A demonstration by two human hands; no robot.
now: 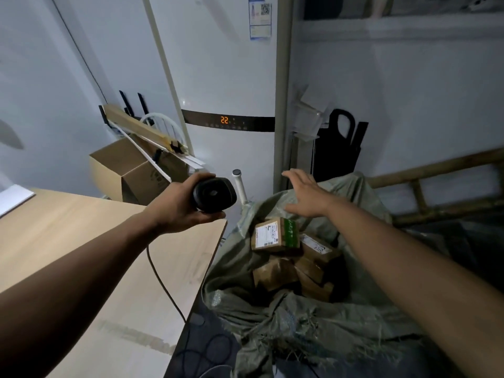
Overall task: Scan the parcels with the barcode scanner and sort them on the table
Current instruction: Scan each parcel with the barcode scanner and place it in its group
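Left hand: the left hand (174, 208) is wrapped round the handle of the black barcode scanner (214, 194), held above the far corner of the table, its window turned back toward the camera.
Scanner cable: a dark cable (161, 279) hangs from the scanner and trails over the table edge.
Right hand: the right hand (305, 193) is spread flat, fingers straight, holding nothing, above the far rim of the sack.
Sack: a green woven sack (272, 317) stands open just beside the table's right edge.
Parcels: brown parcels lie inside the sack; the top parcel (275, 234) shows a white label and green tape.
Table: the light wooden table (81, 227) fills the lower left.
Background: a white air conditioner (229, 77) displays 22; a cardboard box (128, 170) sits to its left.
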